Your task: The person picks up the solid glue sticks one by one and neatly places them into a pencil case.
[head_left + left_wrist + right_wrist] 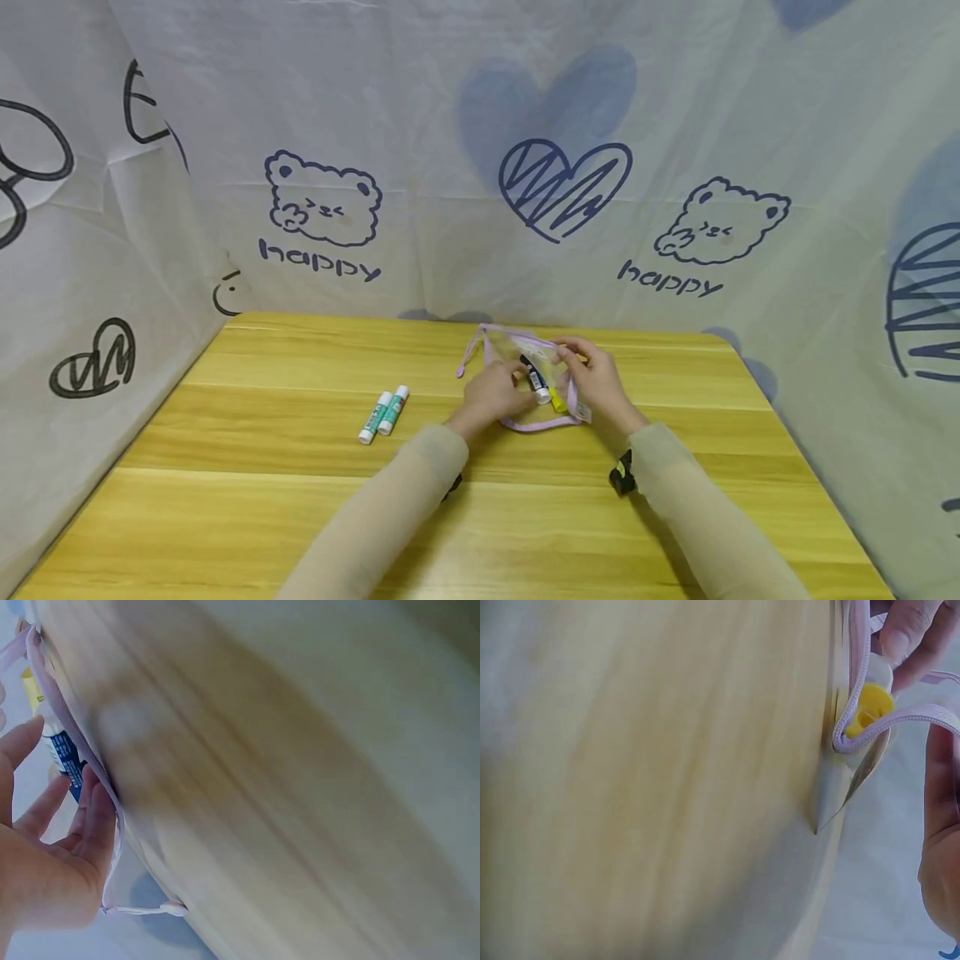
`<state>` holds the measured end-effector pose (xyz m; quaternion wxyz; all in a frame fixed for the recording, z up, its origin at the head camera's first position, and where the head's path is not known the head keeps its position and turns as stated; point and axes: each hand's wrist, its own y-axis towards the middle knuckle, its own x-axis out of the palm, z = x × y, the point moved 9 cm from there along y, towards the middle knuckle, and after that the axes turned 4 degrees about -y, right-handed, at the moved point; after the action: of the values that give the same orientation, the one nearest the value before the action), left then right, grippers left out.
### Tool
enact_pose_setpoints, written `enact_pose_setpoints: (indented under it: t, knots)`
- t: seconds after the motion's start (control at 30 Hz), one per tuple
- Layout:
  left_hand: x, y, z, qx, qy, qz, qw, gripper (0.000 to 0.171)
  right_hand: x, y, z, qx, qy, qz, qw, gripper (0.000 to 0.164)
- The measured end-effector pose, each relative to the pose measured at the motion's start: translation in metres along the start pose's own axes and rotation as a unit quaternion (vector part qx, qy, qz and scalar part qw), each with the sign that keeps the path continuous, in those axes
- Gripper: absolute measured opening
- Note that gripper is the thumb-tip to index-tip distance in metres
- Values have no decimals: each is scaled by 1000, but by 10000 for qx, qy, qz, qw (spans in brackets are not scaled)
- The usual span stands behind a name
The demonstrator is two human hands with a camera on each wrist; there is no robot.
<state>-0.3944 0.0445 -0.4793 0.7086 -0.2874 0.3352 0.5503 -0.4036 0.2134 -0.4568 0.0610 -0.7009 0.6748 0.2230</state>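
Observation:
A clear zip pouch [542, 427] with lilac trim lies near the table's far edge. Inside it are a dark blue and white glue stick [537, 385] and a yellow item [557, 400], whose kind is partly hidden. My left hand [491, 394] reaches over the pouch's mouth. In the left wrist view its thumb and fingers [45, 806] are spread apart beside the blue glue stick [64, 754], with no clear grip on it. My right hand [597, 385] pinches the pouch's right edge; the right wrist view shows the lilac trim [911, 714] raised beside that hand.
Two green and white glue sticks [384, 414] lie side by side on the wooden table [300, 517], left of the pouch. A zipper pull [461, 370] hangs off the pouch's left corner. Printed white cloth [450, 250] stands behind the table.

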Motion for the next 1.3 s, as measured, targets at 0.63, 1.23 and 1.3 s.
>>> enact_pose_setpoints:
  t: [0.63, 1.23, 1.3]
  knots:
    - [-3, -6, 8, 215, -153, 3, 9997, 55, -4, -3, 1, 131, 466, 334, 9983, 24]
    - [-26, -19, -4, 661, -1798, 56, 9815, 43, -6, -4, 10, 453, 325, 338, 9979, 24]
    - [-32, -22, -6, 671, -2014, 119, 9771, 43, -6, -4, 10, 453, 283, 333, 9980, 24]
